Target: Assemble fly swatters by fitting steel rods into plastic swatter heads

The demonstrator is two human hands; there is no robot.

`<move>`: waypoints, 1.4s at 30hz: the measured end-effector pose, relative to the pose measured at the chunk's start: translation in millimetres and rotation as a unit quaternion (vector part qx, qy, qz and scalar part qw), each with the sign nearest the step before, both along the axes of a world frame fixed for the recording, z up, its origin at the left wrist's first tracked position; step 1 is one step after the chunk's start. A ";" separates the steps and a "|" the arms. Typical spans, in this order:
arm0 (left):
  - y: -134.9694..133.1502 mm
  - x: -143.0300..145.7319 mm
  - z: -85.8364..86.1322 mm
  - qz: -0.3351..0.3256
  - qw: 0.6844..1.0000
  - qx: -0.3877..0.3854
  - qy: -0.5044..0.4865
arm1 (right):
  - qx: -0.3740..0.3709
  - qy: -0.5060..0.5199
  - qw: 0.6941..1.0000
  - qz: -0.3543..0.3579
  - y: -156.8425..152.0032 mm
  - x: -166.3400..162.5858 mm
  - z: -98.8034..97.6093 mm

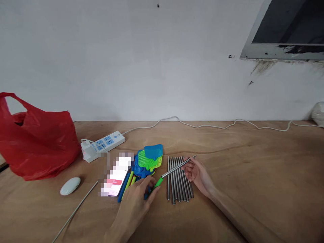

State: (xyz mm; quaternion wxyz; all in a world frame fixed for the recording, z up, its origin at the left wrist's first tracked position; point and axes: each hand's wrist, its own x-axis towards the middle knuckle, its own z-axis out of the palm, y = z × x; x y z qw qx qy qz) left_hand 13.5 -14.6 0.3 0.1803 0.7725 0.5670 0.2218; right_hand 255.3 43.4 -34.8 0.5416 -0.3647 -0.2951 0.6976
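Observation:
My left hand (138,199) is closed round a green handle (159,182), from which a silver metal rod (174,170) points up and to the right. Near the rod's thin far end, my right hand (194,171) pinches it between thumb and fingers. Below the rod lies a row of several similar metal rods (179,189), side by side on the wooden table. Beyond my left hand is a pile of blue and yellow-green mesh fly swatter heads (149,160). Blue and yellow handles (129,182) lie beside the pile, partly hidden by my left hand.
A lit phone (118,175), partly pixelated, lies left of the swatter heads. Further left are a white power strip (112,141) with a plugged-in adapter, a white oval object (70,186) and a red plastic bag (43,145). A white cable (197,126) runs along the wall.

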 end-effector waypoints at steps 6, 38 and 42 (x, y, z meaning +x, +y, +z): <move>10.5 2.9 -0.3 -0.032 0.998 0.047 -0.019 | 0.018 0.005 0.999 -0.049 1.9 1.0 -5.3; 32.2 11.6 2.8 -0.098 0.989 0.007 -0.112 | 0.083 -0.076 0.994 0.001 -6.0 -7.7 4.8; 31.2 16.4 3.1 -0.109 0.988 0.005 -0.108 | 0.076 -0.083 0.993 0.032 -8.4 -8.7 9.7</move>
